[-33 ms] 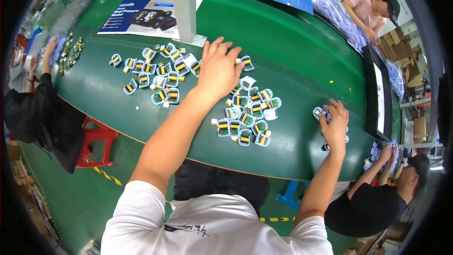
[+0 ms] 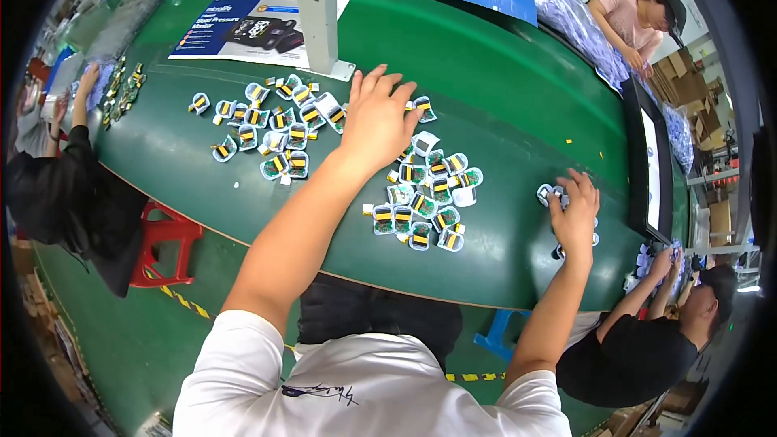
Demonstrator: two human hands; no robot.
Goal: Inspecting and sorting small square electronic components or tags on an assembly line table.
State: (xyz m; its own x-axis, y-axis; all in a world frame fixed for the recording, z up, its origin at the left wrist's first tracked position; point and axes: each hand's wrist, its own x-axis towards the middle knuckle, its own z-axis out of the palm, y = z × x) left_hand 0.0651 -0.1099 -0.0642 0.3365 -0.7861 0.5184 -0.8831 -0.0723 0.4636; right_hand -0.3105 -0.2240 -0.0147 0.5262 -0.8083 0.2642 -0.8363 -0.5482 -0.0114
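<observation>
Reaching across a green tabletop [image 2: 494, 263], a pale post [image 2: 316, 16] just beyond the left hand [image 2: 376, 117].
Printed sheets [image 2: 210, 32] lie behind the post; a black-framed panel [image 2: 639, 170] stands beyond the right hand [image 2: 575, 214]. White cup-like parts [image 2: 422, 205] with green boards and black-and-yellow blocks cluster either side of the left hand, mostly hollow side up, long axes at mixed angles. Left fingers are spread, gripping nothing visible; right fingers curve over more parts, grip hidden.

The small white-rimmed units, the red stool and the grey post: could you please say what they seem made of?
Small units: probably smooth plastic, given their thin, curved rims. Red stool: likely plastic, smooth and evenly coloured. Grey post: perhaps painted metal, fairly matte, on a thin footplate.
</observation>
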